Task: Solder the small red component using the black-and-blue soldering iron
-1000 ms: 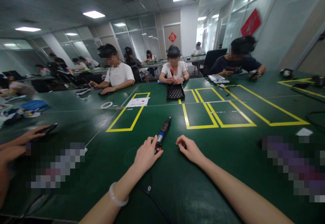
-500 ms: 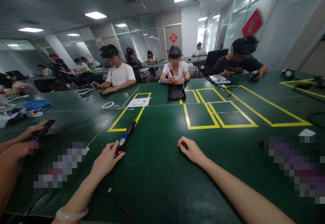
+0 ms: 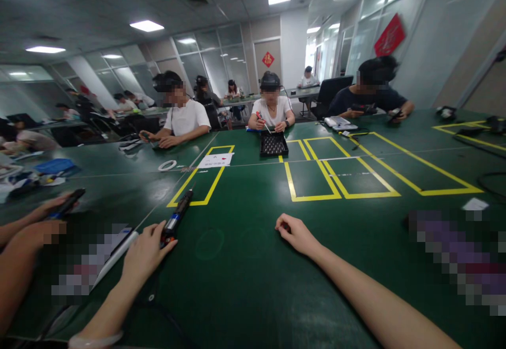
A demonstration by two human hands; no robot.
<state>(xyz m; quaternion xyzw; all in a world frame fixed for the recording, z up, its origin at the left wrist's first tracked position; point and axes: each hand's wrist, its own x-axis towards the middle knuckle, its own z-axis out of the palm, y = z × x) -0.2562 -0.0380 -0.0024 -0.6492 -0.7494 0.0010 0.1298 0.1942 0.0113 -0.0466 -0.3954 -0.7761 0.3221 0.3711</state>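
Observation:
My left hand (image 3: 144, 249) is closed round the rear end of a corded electric screwdriver (image 3: 178, 214), a slim dark tool with silver and blue bands. Its pointed tip faces away from me, close to a yellow tape rectangle (image 3: 190, 204). A dark cord (image 3: 166, 312) trails on the table behind that hand. Loosely curled, my right hand (image 3: 294, 233) rests on the green tabletop (image 3: 253, 275) with nothing visible in its fingers.
A pixelated flat item (image 3: 95, 259) lies left of my left hand; another (image 3: 454, 254) is far right. At the left edge a co-worker's hand holds a dark tool (image 3: 69, 204). Ahead are a paper sheet (image 3: 216, 160), a tape roll (image 3: 167, 165) and a black tray (image 3: 274, 148).
My left hand has slid the electric screwdriver leftward across the table, its cord trailing along. My right hand has stayed put. The co-worker opposite has lowered a red-handled screwdriver towards the tray.

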